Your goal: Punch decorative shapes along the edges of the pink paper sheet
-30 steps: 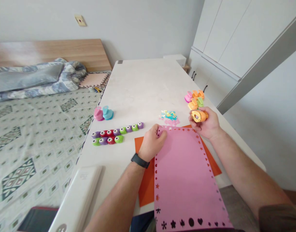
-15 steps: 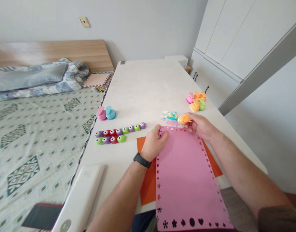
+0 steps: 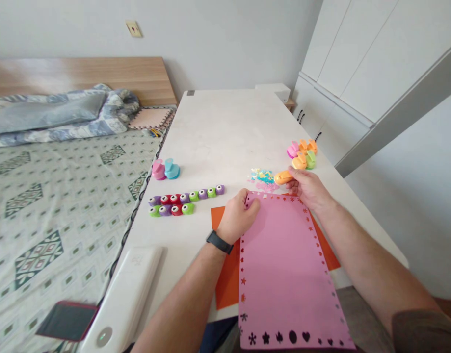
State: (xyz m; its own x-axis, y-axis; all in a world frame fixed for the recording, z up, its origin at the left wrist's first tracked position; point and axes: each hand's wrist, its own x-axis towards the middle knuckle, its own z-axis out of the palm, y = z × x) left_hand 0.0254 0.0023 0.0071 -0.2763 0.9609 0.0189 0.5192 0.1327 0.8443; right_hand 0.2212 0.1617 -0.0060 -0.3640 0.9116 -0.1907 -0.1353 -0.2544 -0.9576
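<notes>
My left hand (image 3: 238, 215) is closed, pinching the top left corner of a pink sheet (image 3: 287, 274) with shapes punched along its edges. The pink sheet lies over an orange sheet (image 3: 227, 274) on the white table (image 3: 218, 132). My right hand (image 3: 309, 189) grips an orange paper punch (image 3: 283, 177) just beyond the pink sheet's top edge, beside a small heap of punched paper bits (image 3: 262, 178).
Two rows of small round punches (image 3: 184, 200) lie left of the sheets, with a pink and a blue punch (image 3: 165, 169) behind them. Several pink, orange and green punches (image 3: 302, 153) sit at the right edge. A white device (image 3: 122, 299) lies front left, a phone (image 3: 66, 321) on the bed (image 3: 56, 196).
My right hand turned the orange punch over and brought it left to the paper bits at the pink sheet's top edge. The left hand kept its hold on the corner.
</notes>
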